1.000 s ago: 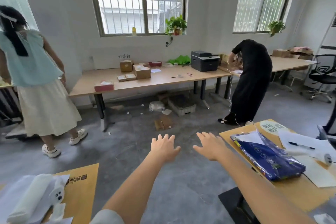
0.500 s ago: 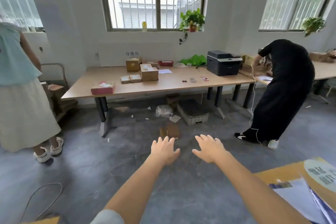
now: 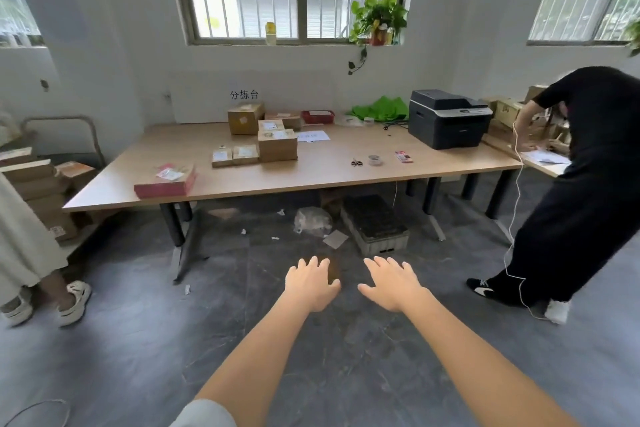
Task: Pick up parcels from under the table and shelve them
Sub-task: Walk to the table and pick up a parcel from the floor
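Observation:
My left hand [image 3: 312, 283] and my right hand [image 3: 391, 282] stretch forward over the grey floor, palms down, fingers spread, holding nothing. A small brown cardboard parcel [image 3: 333, 268] lies on the floor just beyond my left hand, mostly hidden by it. Under the long wooden table [image 3: 322, 173] sit a clear plastic-wrapped parcel [image 3: 312, 220], a grey crate [image 3: 375, 224] and a brown box [image 3: 331, 199] in shadow. Several cardboard parcels [image 3: 277, 146] and a red flat parcel [image 3: 165, 181] rest on the tabletop.
A person in black [image 3: 581, 184] bends over the right end of the table, a white cable hanging down. A person in a pale skirt [image 3: 24, 239] stands at left beside a trolley of boxes [image 3: 45, 191]. A printer [image 3: 448, 118] sits on the table. Paper scraps litter the floor.
The view has moved forward toward the table; it and the floor parcel look nearer. The near desks have dropped out of view. Both hands stay outstretched and empty.

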A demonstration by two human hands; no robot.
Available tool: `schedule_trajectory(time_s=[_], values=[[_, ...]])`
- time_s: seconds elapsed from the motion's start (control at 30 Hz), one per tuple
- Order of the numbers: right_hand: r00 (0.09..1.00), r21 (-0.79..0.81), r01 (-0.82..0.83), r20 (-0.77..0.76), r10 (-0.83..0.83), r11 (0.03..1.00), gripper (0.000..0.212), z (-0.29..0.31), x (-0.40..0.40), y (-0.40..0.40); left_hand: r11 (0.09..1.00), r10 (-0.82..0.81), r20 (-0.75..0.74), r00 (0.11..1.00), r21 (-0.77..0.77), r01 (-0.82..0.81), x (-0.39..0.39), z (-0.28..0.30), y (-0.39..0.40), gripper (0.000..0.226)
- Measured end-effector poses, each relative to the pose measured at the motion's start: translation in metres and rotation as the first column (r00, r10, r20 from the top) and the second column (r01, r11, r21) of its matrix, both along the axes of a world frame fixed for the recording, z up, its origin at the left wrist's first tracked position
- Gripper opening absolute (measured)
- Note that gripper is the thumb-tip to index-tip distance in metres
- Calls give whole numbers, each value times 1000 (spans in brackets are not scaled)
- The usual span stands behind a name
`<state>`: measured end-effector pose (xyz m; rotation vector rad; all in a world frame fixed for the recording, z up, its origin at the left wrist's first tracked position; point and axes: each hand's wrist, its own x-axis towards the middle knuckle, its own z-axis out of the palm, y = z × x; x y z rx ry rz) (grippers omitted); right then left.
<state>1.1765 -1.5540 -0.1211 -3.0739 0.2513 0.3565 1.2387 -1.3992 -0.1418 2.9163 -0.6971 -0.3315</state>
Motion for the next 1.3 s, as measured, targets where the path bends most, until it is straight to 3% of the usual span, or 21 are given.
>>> schedule_trajectory(time_s=[0.4, 0.67, 1.03, 1.17, 1.3], values=[[993, 64, -97, -60, 101, 993, 69, -17, 234, -108, 992, 108, -63, 992, 68, -104, 205, 3, -111, 64], [990, 110, -95, -97, 106, 989, 68, -63, 396, -134, 983, 164, -104, 981, 101, -153, 359, -42, -132, 64], [963, 186, -47, -252, 94, 981, 66, -178, 601, -144, 979, 196, -283, 939, 112, -171, 558, -164, -141, 64], [955, 295, 29, -289, 60, 955, 65, -268, 650, -154, 971, 231, -313, 921, 132, -198, 608, -250, -147, 63], [933, 425, 137, -359, 28, 895, 67, -399, 683, -158, 965, 261, -366, 893, 125, -230, 641, -379, -156, 66]])
